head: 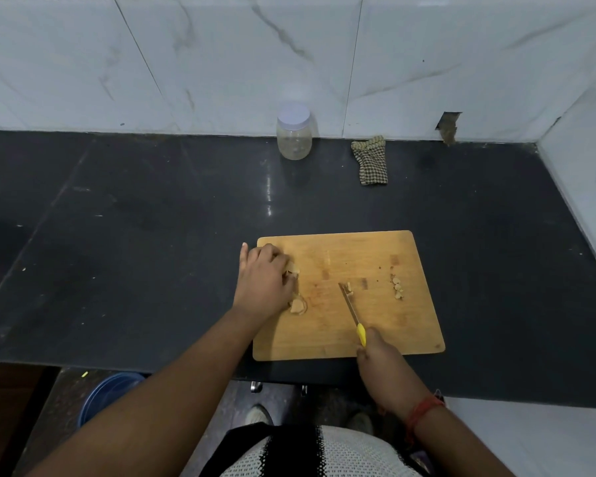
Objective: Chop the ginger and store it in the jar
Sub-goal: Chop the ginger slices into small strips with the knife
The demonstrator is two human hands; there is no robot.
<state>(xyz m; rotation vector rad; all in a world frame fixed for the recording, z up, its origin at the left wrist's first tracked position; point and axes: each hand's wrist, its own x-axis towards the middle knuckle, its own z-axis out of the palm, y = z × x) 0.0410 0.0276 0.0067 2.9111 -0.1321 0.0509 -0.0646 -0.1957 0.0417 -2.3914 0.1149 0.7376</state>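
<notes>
On the board [375, 335], the left hand [264, 285] pinches a firm, knobbly ginger [292, 270] piece, best held by its uncut end, while the right hand [375, 349] clenches the knife [353, 313] handle, jar [294, 132] capped behind.

In front of me a white marble-veined tiled wall [221, 63] runs behind the dark, glossy tabletop [135, 218], which catches a streak of light. A broken hole [448, 127] gapes in the wall's base at the right. Below the edge I see speckled floor [73, 383] and a blue bucket [109, 394].
</notes>
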